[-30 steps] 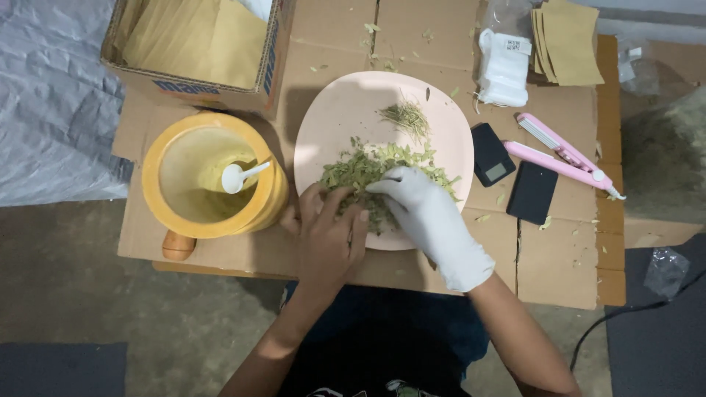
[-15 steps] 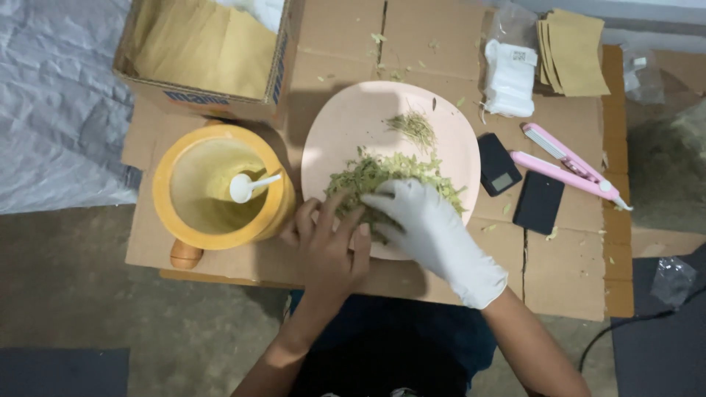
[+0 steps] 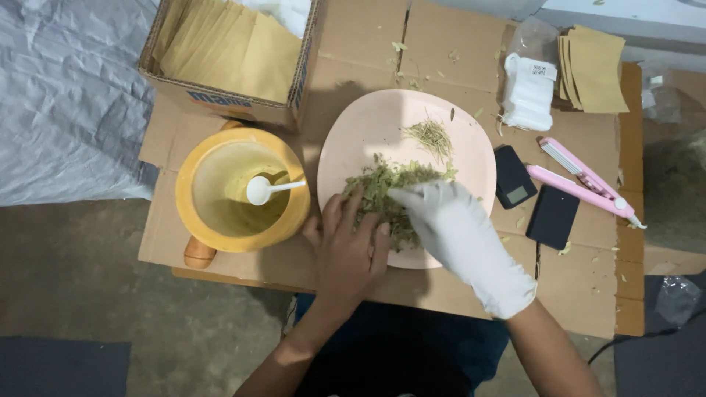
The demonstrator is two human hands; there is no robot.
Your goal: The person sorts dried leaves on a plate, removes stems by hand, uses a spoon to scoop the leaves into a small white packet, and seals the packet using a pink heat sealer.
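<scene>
A pale pink plate (image 3: 368, 129) lies on cardboard and carries a heap of dried green leaves (image 3: 386, 187); a smaller tuft of stems (image 3: 431, 137) sits farther back on it. My bare left hand (image 3: 347, 250) rests on the plate's near edge with its fingers spread into the heap. My right hand (image 3: 460, 235), in a white glove, lies over the right side of the heap, fingertips touching the leaves. Whether either hand pinches any leaves is hidden.
A yellow bowl (image 3: 195, 220) with a white spoon (image 3: 268, 190) stands left of the plate. An open box of brown envelopes (image 3: 228, 51) is behind it. On the right lie a small black scale (image 3: 513, 176), its black lid (image 3: 553, 215), a pink sealer (image 3: 585, 180), white packets (image 3: 527, 92) and more envelopes (image 3: 594, 70).
The view has shifted slightly. Both hands have stayed on the leaf heap, with small finger movements through it.
</scene>
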